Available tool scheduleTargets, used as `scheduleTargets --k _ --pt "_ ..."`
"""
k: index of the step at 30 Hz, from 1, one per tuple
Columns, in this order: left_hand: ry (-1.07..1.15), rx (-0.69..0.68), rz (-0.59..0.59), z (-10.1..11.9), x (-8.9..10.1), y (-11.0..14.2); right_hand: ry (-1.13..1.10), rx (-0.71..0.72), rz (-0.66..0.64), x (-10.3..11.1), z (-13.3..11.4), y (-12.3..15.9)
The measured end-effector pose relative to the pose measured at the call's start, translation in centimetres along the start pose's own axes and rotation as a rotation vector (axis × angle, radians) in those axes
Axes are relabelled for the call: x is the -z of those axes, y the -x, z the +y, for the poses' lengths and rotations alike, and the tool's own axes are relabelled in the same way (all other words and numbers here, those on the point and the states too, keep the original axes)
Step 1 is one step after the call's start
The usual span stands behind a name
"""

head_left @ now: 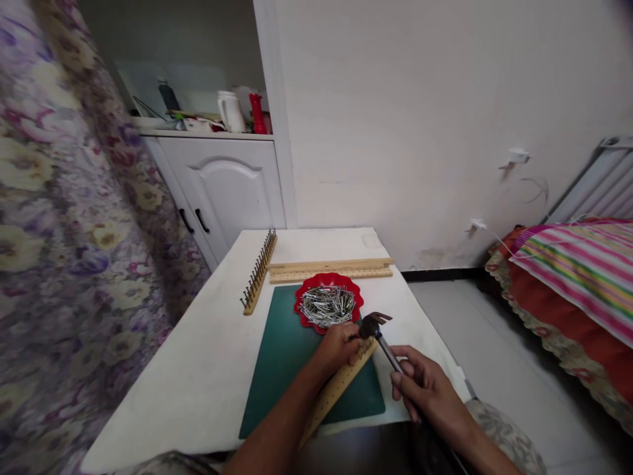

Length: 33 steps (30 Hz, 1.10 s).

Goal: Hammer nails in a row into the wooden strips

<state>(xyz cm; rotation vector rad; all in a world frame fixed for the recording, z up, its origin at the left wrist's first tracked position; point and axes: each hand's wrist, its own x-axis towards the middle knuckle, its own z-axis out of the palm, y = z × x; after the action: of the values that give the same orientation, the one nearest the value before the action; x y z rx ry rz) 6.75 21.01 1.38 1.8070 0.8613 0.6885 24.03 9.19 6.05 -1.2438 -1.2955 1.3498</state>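
My right hand is closed around the handle of a claw hammer, whose head hovers over the far end of a wooden strip lying on a green cutting mat. My left hand is pinched at that same end of the strip, right under the hammer head; what it pinches is too small to make out. Just beyond my hands sits a red scalloped dish heaped with silvery nails.
On the white table lie a wooden strip studded with upright nails at the left and plain wooden strips at the far edge. White cabinet behind, flowered curtain at left, striped bedding at right.
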Motion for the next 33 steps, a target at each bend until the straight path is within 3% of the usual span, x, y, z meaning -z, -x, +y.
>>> scheduleTargets --k 25,33 --pt "0.007 0.017 0.026 -1.1 -0.2 -0.1 0.042 0.006 -0.006 0.2 0.6 0.3" --pt "0.073 0.11 0.045 -0.6 -0.4 0.0 -0.037 0.068 0.126 2.1 1.6 -0.6"
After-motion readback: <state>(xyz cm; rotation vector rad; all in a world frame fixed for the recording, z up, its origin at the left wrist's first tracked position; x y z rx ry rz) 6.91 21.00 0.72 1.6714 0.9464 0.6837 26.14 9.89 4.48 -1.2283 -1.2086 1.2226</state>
